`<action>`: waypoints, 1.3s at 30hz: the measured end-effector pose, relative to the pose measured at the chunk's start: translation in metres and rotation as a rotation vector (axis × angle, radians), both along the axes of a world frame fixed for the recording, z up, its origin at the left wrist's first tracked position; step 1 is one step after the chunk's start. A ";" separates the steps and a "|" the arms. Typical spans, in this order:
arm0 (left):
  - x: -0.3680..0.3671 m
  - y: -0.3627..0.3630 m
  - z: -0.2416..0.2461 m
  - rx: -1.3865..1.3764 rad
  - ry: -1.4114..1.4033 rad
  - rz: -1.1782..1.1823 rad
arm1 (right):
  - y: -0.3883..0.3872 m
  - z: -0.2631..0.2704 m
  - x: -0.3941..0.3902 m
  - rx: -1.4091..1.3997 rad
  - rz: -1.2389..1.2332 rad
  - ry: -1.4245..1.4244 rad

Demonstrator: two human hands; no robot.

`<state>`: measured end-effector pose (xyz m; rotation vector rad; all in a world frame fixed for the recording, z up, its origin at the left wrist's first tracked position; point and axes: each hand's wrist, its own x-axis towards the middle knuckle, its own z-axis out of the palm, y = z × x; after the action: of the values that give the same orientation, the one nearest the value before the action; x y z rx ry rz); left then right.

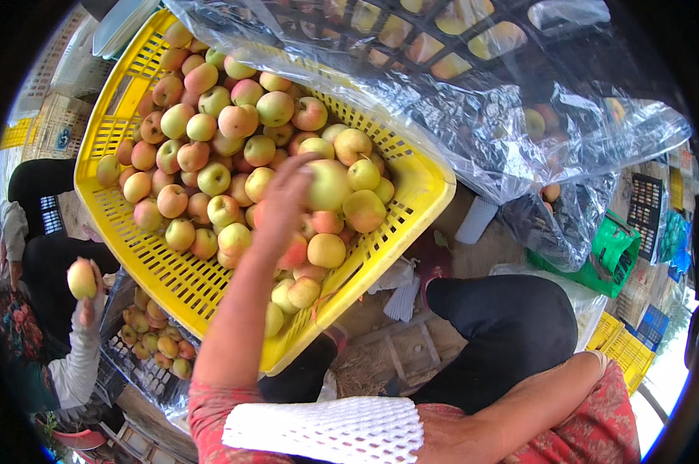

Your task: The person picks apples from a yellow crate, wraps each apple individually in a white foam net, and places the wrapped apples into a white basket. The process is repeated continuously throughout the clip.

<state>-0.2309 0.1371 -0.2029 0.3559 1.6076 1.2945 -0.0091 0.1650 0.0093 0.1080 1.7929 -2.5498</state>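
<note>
A yellow perforated plastic basket (410, 229) full of red-and-yellow apples (214, 178) stands tilted before me. My left hand (288, 194) reaches into its right half, its fingers along the left side of a large pale yellow-green apple (328, 184). Both look slightly blurred, and the thumb is hidden. Low in the view, close to my body, my right hand (451, 435) holds a white foam fruit net (326, 428). The net lies crosswise and covers the fingers of that hand.
Clear plastic film (442, 110) drapes over a dark crate of apples (425, 46) at the upper right. A green crate (616, 255) stands at right. Foam nets (403, 298) lie on the ground. At left, another person's hand (91, 290) holds an apple above a lined crate (114, 359).
</note>
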 end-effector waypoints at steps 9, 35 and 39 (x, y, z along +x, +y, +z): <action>-0.066 -0.098 0.013 -0.657 0.997 -0.545 | 0.003 0.005 -0.003 -0.013 0.034 0.003; -0.050 -0.097 0.018 -0.568 1.130 -0.844 | 0.032 0.005 -0.005 0.041 0.088 -0.049; -0.053 -0.084 0.007 -0.509 1.258 -0.896 | 0.037 0.004 -0.007 0.059 0.093 -0.059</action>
<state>-0.2839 0.0530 -0.1961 1.5345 2.2168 -0.1833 -0.0158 0.2018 0.0134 0.0975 1.8083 -2.4061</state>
